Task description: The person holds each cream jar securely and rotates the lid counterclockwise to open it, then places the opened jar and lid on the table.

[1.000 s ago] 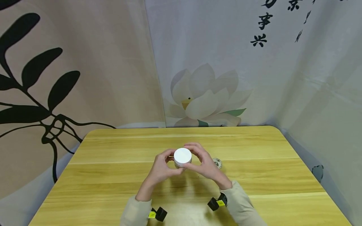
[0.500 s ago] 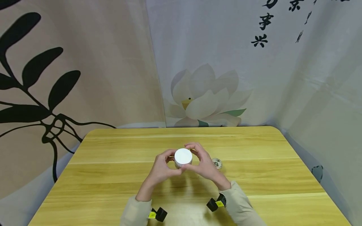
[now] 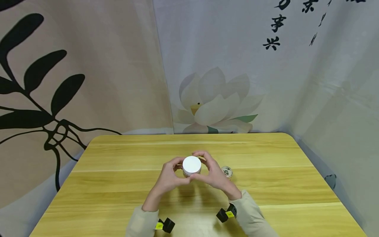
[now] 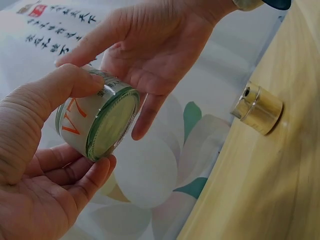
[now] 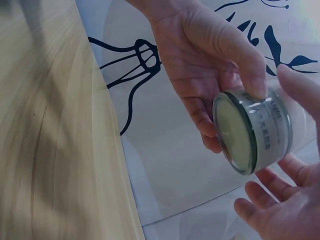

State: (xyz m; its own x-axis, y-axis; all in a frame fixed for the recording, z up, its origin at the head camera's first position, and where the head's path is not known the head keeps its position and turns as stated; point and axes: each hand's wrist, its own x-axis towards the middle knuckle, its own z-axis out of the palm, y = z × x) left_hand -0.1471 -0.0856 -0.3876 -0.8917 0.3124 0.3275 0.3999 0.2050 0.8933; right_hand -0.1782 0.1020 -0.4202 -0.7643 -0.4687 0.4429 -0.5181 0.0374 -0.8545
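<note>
A glass cream jar (image 4: pixel 80 120) with a white lid (image 3: pixel 191 164) is held off the table, its orange-marked label and pale base showing in the left wrist view. My left hand (image 3: pixel 169 176) grips the glass body, thumb on the label and fingers beneath. From the other side, my right hand (image 3: pixel 211 171) curls round the lid end, its thumb at the near edge and its index finger at the far edge. How firmly these fingers press is partly hidden. Right of that hand stands a small gold-sided cylinder (image 4: pixel 262 111), whose patterned top shows in the head view.
The wooden table (image 3: pixel 118 184) has rounded far corners and fills the lower view. Printed cloth backdrops (image 3: pixel 124 65) hang behind and at its sides. A black wrist device (image 3: pixel 226 214) with a yellow tag sits at each sleeve cuff.
The jar stays between both hands at nearly the same spot. My right hand has shifted very slightly, its wrist a little left; the left hand looks unmoved.
</note>
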